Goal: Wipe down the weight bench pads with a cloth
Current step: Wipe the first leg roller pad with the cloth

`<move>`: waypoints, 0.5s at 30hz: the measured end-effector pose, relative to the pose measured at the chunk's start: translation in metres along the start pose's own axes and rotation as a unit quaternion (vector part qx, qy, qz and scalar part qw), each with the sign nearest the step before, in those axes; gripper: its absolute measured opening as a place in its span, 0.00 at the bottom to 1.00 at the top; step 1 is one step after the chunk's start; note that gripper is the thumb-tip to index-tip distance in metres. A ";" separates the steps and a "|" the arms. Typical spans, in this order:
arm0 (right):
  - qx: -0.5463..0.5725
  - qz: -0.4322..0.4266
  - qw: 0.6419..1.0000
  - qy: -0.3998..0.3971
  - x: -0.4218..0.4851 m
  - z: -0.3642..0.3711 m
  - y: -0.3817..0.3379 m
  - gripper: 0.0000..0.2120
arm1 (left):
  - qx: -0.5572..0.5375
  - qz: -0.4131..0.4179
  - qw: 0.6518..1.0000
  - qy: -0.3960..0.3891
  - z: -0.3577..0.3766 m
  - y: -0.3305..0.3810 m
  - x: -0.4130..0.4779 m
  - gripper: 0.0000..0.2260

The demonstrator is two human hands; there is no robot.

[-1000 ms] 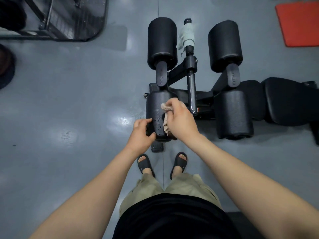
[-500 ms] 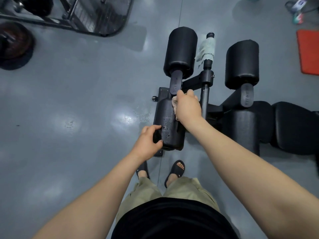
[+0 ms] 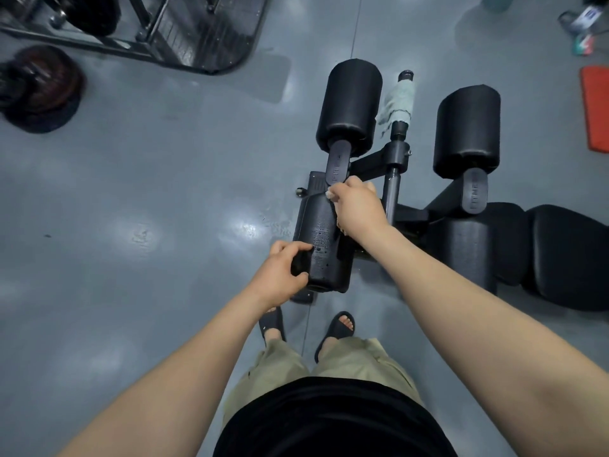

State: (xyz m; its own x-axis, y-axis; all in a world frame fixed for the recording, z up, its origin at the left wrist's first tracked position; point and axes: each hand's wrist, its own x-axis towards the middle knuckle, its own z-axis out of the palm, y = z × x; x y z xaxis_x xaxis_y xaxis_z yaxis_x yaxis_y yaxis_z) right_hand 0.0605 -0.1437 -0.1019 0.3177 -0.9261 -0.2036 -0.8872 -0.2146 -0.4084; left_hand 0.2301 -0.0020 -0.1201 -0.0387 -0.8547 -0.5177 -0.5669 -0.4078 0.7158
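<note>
The left hand [image 3: 283, 275] curled round the near end of the roller pad [image 3: 321, 249] at the bench's foot, likely to stop it spinning, while the right hand [image 3: 357, 209] clutched the cloth [image 3: 329, 194], pressing it on the pad's far end.

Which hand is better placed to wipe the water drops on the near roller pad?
Right. The right hand holds the cloth against the far end of the near roller pad, close beside the drops. The left hand grips the pad's near end, probably steadying it, and has no cloth.
</note>
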 end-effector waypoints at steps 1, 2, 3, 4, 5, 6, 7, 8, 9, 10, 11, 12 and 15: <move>-0.003 -0.004 1.000 -0.004 -0.001 0.001 0.001 0.13 | 0.009 0.000 1.000 0.004 0.001 0.001 -0.001 0.25; -0.004 -0.008 1.000 -0.006 -0.003 0.001 0.002 0.13 | 0.015 -0.002 1.000 0.007 0.003 0.002 -0.001 0.27; -0.003 -0.015 1.000 -0.007 -0.005 0.002 0.001 0.13 | 0.019 -0.008 1.000 0.011 0.004 0.002 -0.001 0.29; -0.004 -0.024 1.000 -0.007 -0.008 0.003 0.000 0.13 | 0.019 -0.013 1.000 0.015 0.005 0.002 -0.002 0.31; -0.006 -0.032 0.999 -0.006 -0.011 0.004 -0.001 0.13 | 0.015 -0.021 1.000 0.015 0.007 0.002 -0.002 0.33; -0.009 -0.040 0.999 -0.008 -0.015 0.006 -0.001 0.12 | 0.007 -0.028 0.999 0.014 0.008 0.001 -0.002 0.34; -0.009 -0.046 0.999 -0.011 -0.020 0.007 -0.001 0.12 | 0.004 -0.034 0.999 0.011 0.009 0.001 -0.002 0.35; -0.008 -0.051 0.999 -0.016 -0.024 0.009 -0.002 0.12 | 0.003 -0.040 0.999 0.009 0.009 0.000 -0.002 0.35; -0.006 -0.056 0.998 -0.020 -0.029 0.011 -0.003 0.12 | 0.007 -0.045 0.999 0.006 0.009 -0.001 -0.002 0.35; -0.005 -0.059 0.998 -0.022 -0.033 0.012 -0.004 0.13 | 0.013 -0.047 0.999 0.002 0.008 0.000 -0.001 0.35; -0.005 -0.063 0.998 -0.025 -0.037 0.014 -0.004 0.13 | 0.016 -0.047 0.999 -0.001 0.007 0.000 -0.001 0.34; -0.004 -0.065 0.997 -0.027 -0.041 0.016 -0.005 0.14 | 0.018 -0.046 0.999 -0.003 0.006 0.000 0.000 0.34; 0.012 -0.068 0.997 -0.028 -0.054 0.022 -0.006 0.15 | 0.024 -0.044 0.999 -0.013 0.004 0.001 0.000 0.33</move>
State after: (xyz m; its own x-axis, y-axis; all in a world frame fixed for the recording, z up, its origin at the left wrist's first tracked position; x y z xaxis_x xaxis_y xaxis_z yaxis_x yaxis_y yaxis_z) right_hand 0.0559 -0.0857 -0.1078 0.4526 -0.8704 -0.1939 -0.8270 -0.3284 -0.4562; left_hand 0.2266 -0.0009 -0.1212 -0.0086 -0.8073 -0.5901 -0.6082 -0.4642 0.6439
